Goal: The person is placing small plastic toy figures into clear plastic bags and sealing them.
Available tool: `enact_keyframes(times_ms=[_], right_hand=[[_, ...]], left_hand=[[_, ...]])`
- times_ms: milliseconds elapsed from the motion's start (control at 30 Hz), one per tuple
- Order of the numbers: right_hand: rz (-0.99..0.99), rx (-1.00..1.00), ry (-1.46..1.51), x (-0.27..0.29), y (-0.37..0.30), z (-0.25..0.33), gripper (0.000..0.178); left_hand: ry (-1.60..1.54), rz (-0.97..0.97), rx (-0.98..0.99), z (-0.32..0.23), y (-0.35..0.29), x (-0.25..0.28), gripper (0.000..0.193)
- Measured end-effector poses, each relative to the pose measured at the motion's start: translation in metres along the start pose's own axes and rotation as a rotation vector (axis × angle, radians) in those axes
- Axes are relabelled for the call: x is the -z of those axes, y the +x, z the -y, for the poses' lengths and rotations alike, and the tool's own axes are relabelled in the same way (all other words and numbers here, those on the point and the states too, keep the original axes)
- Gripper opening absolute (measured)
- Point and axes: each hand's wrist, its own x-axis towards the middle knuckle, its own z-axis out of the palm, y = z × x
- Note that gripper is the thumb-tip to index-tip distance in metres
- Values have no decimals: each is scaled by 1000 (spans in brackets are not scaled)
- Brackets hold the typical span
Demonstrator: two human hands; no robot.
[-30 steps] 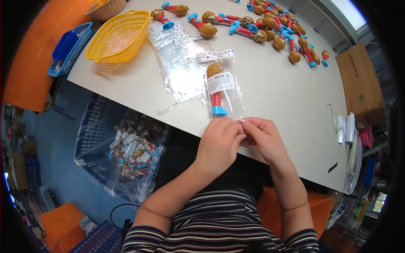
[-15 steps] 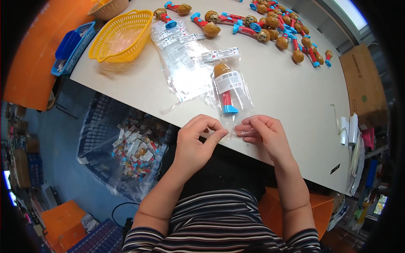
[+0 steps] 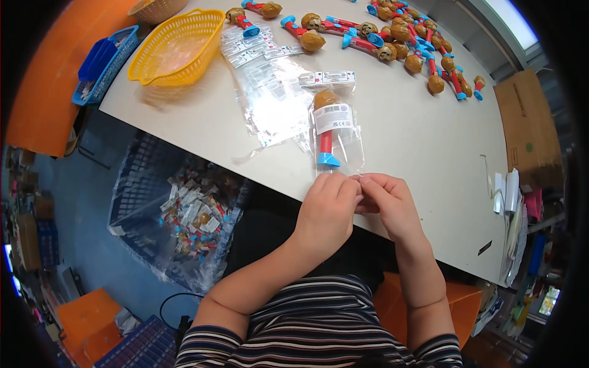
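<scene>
A clear plastic bag [image 3: 353, 151] lies on the table with a candy dispenser [image 3: 326, 140] inside. That dispenser has a brown round head, a red stem and a blue foot, and a white label crosses it. My left hand [image 3: 328, 202] is closed at the bag's near end, its fingertips mostly hidden behind its back. Beside it, my right hand [image 3: 386, 199] pinches the same end of the bag, fingers almost touching the left ones. Flat empty bags [image 3: 270, 101] with printed headers lie fanned out to the left.
Loose dispensers [image 3: 408, 43] crowd the table's far side. A yellow basket [image 3: 178, 49] stands far left, near a blue basket [image 3: 110, 67]. Below the table's left edge, a lined blue crate [image 3: 147, 165] holds many bagged pieces. A cardboard box [image 3: 527, 122] stands at the right.
My left hand has moved right and turned over the bag's near end, closing the gap to my right hand. The bag has straightened slightly.
</scene>
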Motion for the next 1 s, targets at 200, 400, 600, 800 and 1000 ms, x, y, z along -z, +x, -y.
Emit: enact_keyframes(times_ms=[200, 400, 600, 800, 1000], right_hand=[[-6, -38, 56, 12, 13, -17, 29], [-51, -30, -92, 7, 11, -4, 29], [-76, -17, -140, 6, 15, -1, 29], [-74, -23, -158, 6, 16, -1, 29], [-77, -25, -173, 5, 14, -1, 29]], left_hand=[[-222, 188, 95, 8, -3, 15, 10], [-1048, 128, 450, 50, -45, 65, 7], [-1124, -413, 637, 155, -129, 143, 16], [-916, -693, 761, 202, -158, 171, 13], [-526, -608, 248, 117, -23, 224, 16]])
